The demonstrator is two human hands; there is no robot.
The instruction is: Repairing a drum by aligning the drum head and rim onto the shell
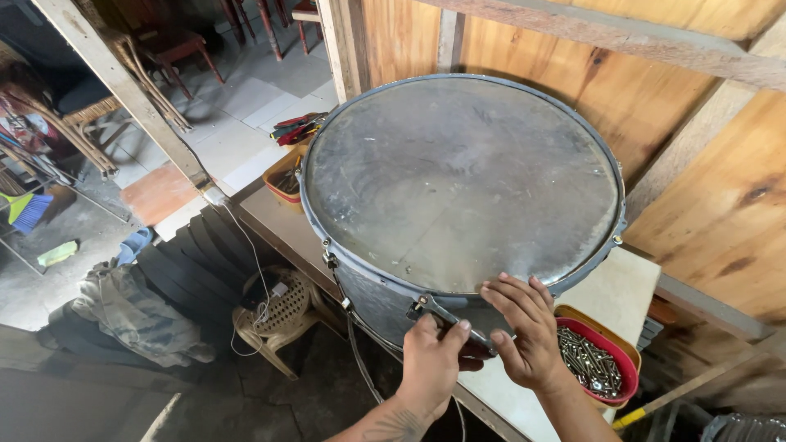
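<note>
A large drum (458,180) with a worn grey head and a blue-grey metal rim stands on a workbench (610,290). At the drum's near edge my left hand (430,364) is shut on a metal tool (449,315) whose tip meets a tension lug on the rim. My right hand (524,331) rests beside it, fingertips on the rim and thumb against the tool's shaft.
A red bowl of screws (596,360) sits in an orange tray right of my hands. An orange tray with tools (286,173) lies behind the drum's left side. Wooden plank walls rise behind. Below left stand a plastic stool (274,315), a cloth heap and chairs.
</note>
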